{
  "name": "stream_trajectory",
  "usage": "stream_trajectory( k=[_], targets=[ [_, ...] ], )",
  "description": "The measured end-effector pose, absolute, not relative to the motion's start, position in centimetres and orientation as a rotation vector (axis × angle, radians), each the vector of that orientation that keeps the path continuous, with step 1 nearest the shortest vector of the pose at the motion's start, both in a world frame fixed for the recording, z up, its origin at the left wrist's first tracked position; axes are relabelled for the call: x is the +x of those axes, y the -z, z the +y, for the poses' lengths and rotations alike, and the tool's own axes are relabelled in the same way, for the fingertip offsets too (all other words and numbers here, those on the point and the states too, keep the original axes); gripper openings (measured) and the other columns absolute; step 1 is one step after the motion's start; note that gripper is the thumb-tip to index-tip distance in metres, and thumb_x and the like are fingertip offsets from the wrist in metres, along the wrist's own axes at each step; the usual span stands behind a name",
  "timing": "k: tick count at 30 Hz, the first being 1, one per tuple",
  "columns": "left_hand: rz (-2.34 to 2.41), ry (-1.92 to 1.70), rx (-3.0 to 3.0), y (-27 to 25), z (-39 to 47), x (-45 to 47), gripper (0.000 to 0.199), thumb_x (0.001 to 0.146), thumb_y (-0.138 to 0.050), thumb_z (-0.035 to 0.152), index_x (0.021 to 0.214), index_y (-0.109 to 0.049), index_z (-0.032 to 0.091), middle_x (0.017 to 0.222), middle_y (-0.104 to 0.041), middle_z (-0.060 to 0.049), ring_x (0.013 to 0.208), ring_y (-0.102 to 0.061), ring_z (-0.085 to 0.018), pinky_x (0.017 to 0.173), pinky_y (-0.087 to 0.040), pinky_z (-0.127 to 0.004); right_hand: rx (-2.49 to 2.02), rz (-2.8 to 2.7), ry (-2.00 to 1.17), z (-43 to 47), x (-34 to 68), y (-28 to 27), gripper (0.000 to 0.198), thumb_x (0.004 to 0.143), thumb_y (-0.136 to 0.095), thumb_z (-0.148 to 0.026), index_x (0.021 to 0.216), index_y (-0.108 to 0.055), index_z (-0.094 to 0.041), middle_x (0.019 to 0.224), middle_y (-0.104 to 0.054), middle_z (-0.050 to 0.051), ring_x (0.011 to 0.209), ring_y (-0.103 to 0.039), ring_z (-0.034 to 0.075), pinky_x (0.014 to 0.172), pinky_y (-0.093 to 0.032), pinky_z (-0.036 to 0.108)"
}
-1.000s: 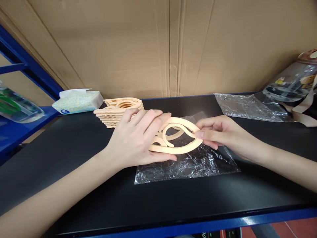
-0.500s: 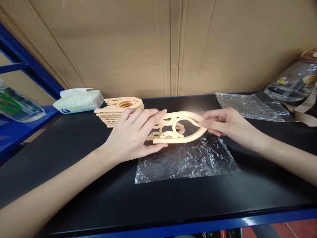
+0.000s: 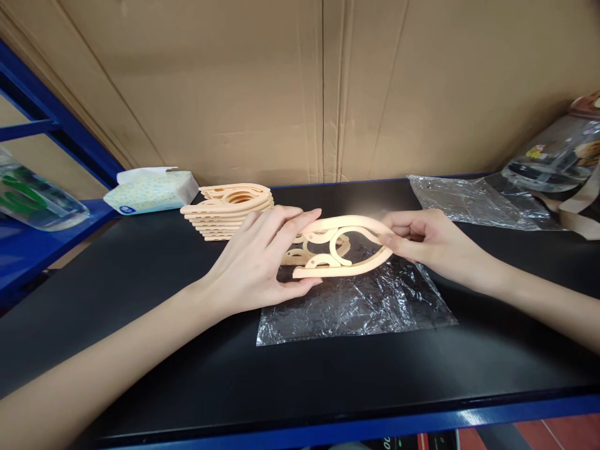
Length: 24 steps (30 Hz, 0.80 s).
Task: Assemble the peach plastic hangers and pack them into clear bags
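Between my two hands is a cream plastic folding hanger (image 3: pixel 363 269), folded into a rounded loop. My left hand (image 3: pixel 260 262) spans its left end, fingertips at the upper arm and thumb at the lower one. At its right tip, my right hand (image 3: pixel 422 240) pinches it between thumb and fingers. Another cream piece (image 3: pixel 294 257) shows partly behind it, over the clear plastic bag (image 3: pixel 347 312); my left hand hides some of it. Just beyond my left hand stands a stack of similar folded hangers (image 3: pixel 225 212).
A tissue pack (image 3: pixel 152 190) lies at the back left, by a blue shelf frame (image 3: pixel 70 147) and a clear bottle (image 3: pixel 40 197). At the back right are a second clear bag (image 3: pixel 473 203) and a large clear jug (image 3: pixel 553 156) with a strap. Cardboard (image 3: pixel 234 94) lines the back.
The hanger in my hands has shifted slightly down and right, its lower arm dropping a little. My left hand has moved slightly right with it. The stack stays put.
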State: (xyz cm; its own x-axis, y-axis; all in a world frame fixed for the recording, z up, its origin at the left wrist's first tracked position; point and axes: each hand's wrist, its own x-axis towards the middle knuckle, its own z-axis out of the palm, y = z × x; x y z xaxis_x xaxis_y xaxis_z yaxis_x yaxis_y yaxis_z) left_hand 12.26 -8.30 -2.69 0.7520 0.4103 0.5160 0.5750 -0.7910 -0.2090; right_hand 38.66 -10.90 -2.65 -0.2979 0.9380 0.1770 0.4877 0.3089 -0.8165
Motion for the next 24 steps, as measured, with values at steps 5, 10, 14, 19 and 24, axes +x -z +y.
stream_trajectory(
  k=[5,10,14,19,24],
  targets=[
    [-0.746,0.636,-2.614,2.6,-8.3,12.2,0.071,0.081,-0.062,0.046,0.136,-0.036,0.011,0.118,-0.053,-0.014,0.107,-0.053,-0.026,0.091,-0.045,-0.038,-1.258,-1.923,-0.881,-10.9,38.7,2.7,0.025,0.082,-0.056,-0.039,0.069,-0.058,-0.018,0.062,-0.047,-0.002,0.054,-0.036,0.009,0.047,-0.027,0.023],
    [-0.739,0.630,-2.632,2.4,-8.3,12.2,0.063,0.081,-0.061,0.043,0.131,-0.041,0.011,0.118,-0.053,-0.014,0.107,-0.054,-0.026,0.090,-0.044,-0.038,-1.249,-1.972,-0.826,-10.9,38.9,2.8,0.025,0.084,-0.055,-0.039,0.071,-0.059,-0.018,0.058,-0.043,-0.004,0.052,-0.034,0.008,0.047,-0.027,0.023],
    [-0.752,0.657,-2.627,2.4,-8.4,12.2,0.061,0.081,-0.061,0.043,0.130,-0.041,0.013,0.118,-0.055,-0.013,0.108,-0.054,-0.027,0.091,-0.044,-0.039,-1.283,-2.071,-0.583,-11.1,39.0,2.8,0.026,0.089,-0.050,-0.041,0.082,-0.063,-0.019,0.062,-0.052,-0.003,0.052,-0.040,0.009,0.049,-0.033,0.025],
    [-0.818,0.720,-2.668,2.4,-8.8,12.5,0.062,0.079,-0.061,0.043,0.130,-0.041,0.015,0.121,-0.053,-0.012,0.109,-0.053,-0.026,0.092,-0.043,-0.038,-1.110,-2.249,-0.029,-11.6,38.8,2.7,0.055,0.083,-0.059,-0.048,0.127,-0.049,-0.018,0.115,-0.061,0.009,0.091,-0.059,0.021,0.073,-0.049,0.033],
    [-0.785,0.741,-2.707,2.4,-9.3,12.8,0.063,0.078,-0.063,0.042,0.130,-0.042,0.014,0.119,-0.053,-0.012,0.106,-0.054,-0.027,0.089,-0.044,-0.038,-0.929,-2.441,0.257,-11.9,38.6,2.8,0.065,0.082,-0.062,-0.048,0.135,-0.040,-0.019,0.135,-0.052,0.012,0.118,-0.051,0.029,0.095,-0.044,0.044]
  ],
)
